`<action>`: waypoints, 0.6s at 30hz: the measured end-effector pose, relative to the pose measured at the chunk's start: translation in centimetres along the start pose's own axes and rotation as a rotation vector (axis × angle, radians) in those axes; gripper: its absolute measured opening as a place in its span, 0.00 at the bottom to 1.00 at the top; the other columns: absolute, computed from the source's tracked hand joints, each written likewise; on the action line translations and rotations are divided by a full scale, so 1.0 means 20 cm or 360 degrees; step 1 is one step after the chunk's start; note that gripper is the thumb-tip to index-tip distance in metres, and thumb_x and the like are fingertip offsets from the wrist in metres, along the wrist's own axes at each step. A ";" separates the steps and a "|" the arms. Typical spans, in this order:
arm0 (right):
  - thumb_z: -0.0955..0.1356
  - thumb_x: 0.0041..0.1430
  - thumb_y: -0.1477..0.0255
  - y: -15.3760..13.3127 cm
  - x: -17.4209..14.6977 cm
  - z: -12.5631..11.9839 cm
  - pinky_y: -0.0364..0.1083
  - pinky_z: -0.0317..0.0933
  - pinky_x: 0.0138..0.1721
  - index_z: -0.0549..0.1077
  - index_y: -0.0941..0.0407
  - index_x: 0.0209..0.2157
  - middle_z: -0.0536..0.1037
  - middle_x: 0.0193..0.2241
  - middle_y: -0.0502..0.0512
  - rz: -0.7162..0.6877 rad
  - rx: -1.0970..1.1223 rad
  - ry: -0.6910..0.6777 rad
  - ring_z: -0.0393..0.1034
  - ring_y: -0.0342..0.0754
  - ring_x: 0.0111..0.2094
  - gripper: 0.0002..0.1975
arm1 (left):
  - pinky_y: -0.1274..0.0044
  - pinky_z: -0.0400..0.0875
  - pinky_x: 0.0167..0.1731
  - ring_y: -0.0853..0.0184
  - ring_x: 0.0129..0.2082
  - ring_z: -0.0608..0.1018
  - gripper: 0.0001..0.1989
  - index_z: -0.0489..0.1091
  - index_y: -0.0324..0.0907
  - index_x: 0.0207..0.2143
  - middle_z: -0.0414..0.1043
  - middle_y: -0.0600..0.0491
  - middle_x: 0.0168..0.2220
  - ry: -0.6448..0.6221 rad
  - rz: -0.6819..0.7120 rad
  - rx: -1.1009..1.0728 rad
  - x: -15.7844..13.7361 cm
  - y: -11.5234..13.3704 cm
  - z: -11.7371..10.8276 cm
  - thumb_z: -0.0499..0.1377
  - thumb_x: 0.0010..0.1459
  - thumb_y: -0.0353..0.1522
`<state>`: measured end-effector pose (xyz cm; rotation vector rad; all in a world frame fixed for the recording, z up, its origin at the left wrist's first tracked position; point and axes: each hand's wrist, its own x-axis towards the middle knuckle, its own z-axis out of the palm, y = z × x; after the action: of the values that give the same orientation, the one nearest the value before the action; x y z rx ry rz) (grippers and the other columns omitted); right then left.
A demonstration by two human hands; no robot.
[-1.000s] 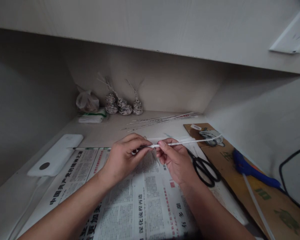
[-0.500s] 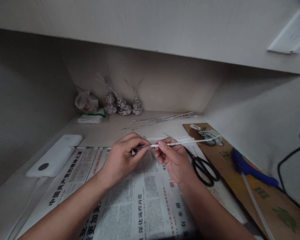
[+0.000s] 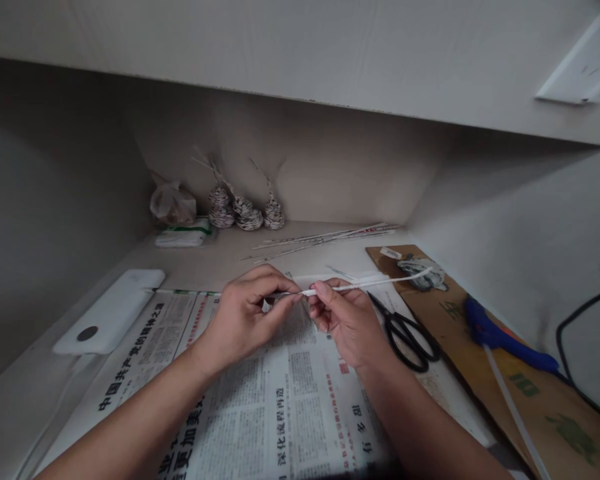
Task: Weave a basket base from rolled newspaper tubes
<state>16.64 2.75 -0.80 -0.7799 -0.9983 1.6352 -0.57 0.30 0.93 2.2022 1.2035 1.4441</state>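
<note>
White rod [image 3: 395,281] pinched btwn both hands [image 3: 350,323], newspaper [image 3: 250,400] below on tabletop [image 3: 215,260], dim alcove w/ gray bk wall [image 3: 355,177].

Your view is dim and greyish — the recess [image 3: 340,167] sinks into shadow, darkest along the left wall [image 3: 45,193] — while the newspaper [image 3: 245,407] before you looks brighter, its small print soft.

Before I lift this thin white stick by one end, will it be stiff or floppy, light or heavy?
The white stick is probably fairly stiff but bendable: beyond your right hand, its free end runs out with only a slight curve. It is likely light, since it looks slender along its visible length.
</note>
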 end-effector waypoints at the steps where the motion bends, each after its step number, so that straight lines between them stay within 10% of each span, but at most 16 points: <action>1: 0.75 0.51 0.65 0.00 0.00 0.00 0.36 0.54 0.16 0.76 0.57 0.26 0.76 0.23 0.49 -0.0001 -0.0004 0.0013 0.68 0.37 0.20 0.10 | 0.79 0.70 0.32 0.71 0.32 0.75 0.04 0.76 0.40 0.35 0.75 0.52 0.32 0.0002 0.0011 0.0008 0.00 0.00 0.00 0.61 0.57 0.27; 12: 0.76 0.48 0.62 0.02 0.00 0.02 0.36 0.52 0.14 0.74 0.58 0.26 0.76 0.22 0.49 0.0009 -0.0068 0.0145 0.67 0.38 0.19 0.14 | 0.78 0.71 0.34 0.70 0.32 0.76 0.05 0.76 0.41 0.35 0.75 0.52 0.32 0.0008 0.0098 0.0045 0.00 0.00 0.00 0.61 0.57 0.27; 18: 0.67 0.57 0.52 0.00 -0.04 0.01 0.40 0.50 0.13 0.73 0.57 0.23 0.72 0.17 0.50 0.0042 -0.0701 -0.0038 0.62 0.39 0.14 0.23 | 0.77 0.71 0.35 0.69 0.34 0.76 0.05 0.76 0.41 0.35 0.75 0.51 0.33 -0.0013 0.0011 0.0107 0.01 -0.03 -0.02 0.60 0.58 0.29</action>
<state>16.77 1.88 -0.77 -1.0684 -1.3944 1.4647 -1.13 0.65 0.87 2.2556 1.2606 1.4155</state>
